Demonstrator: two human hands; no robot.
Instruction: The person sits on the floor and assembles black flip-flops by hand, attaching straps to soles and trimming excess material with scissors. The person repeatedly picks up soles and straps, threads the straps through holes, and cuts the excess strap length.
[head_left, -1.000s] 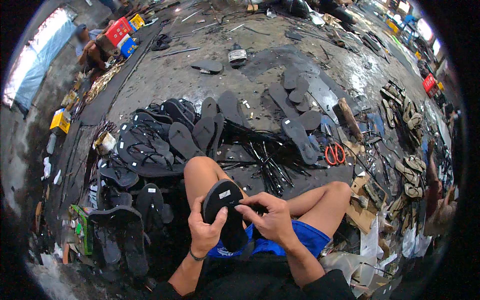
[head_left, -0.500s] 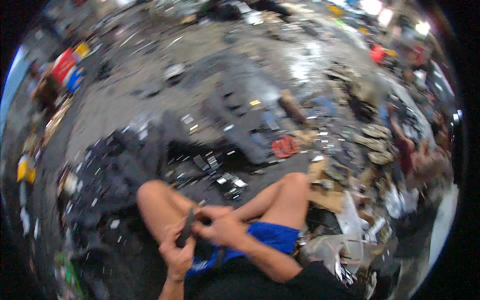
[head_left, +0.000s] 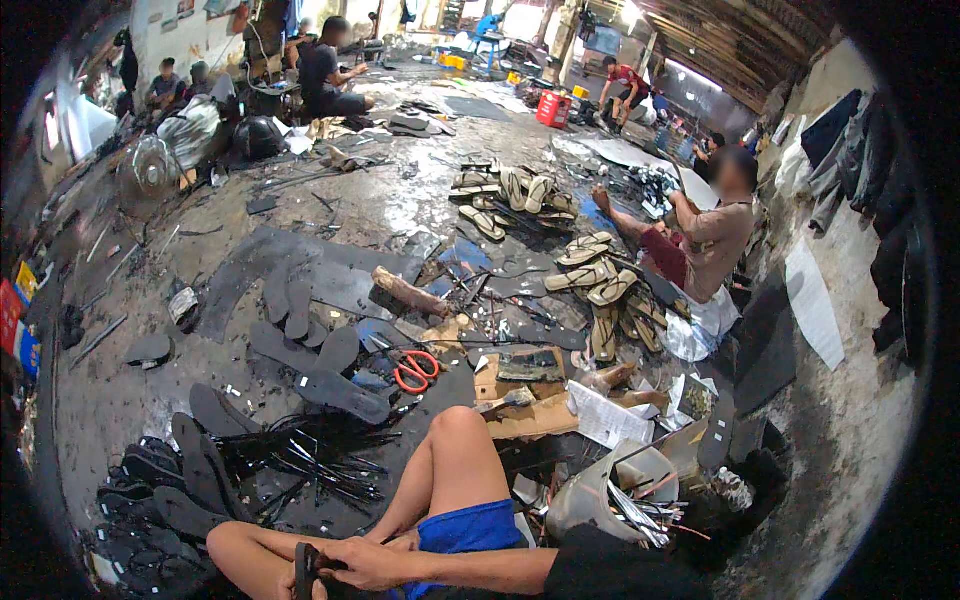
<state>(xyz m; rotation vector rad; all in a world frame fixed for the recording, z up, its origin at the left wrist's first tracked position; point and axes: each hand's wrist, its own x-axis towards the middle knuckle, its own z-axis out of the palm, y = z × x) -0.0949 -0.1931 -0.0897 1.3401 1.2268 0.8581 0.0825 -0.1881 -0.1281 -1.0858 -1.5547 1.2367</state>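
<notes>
At the lower edge, a dark flat piece like a sandal sole (head_left: 304, 572) stands on edge over my bent leg. My left hand (head_left: 287, 582), mostly cut off by the frame, is closed on it. Against its right side lies my right hand (head_left: 365, 562), fingers bent and pinched on a small dark part I cannot make out. Beyond my leg are a pile of dark soles (head_left: 205, 455) and a heap of thin black strips (head_left: 335, 470). Scissors with orange-red handles (head_left: 416, 372) lie further ahead, beside more loose soles (head_left: 340, 392).
Beige flip-flops (head_left: 590, 272) are heaped ahead right, near a seated person (head_left: 715, 235). A wooden stick (head_left: 410, 292) and cardboard (head_left: 530, 415) lie closer. At my right stands a pale container of strips (head_left: 590, 500). A fan (head_left: 150, 175) stands far left; other people sit further back.
The view has swung up and to the right, so the floor things and my hands sit lower and further left. My hands stay together around the dark sole; the picture is sharper.
</notes>
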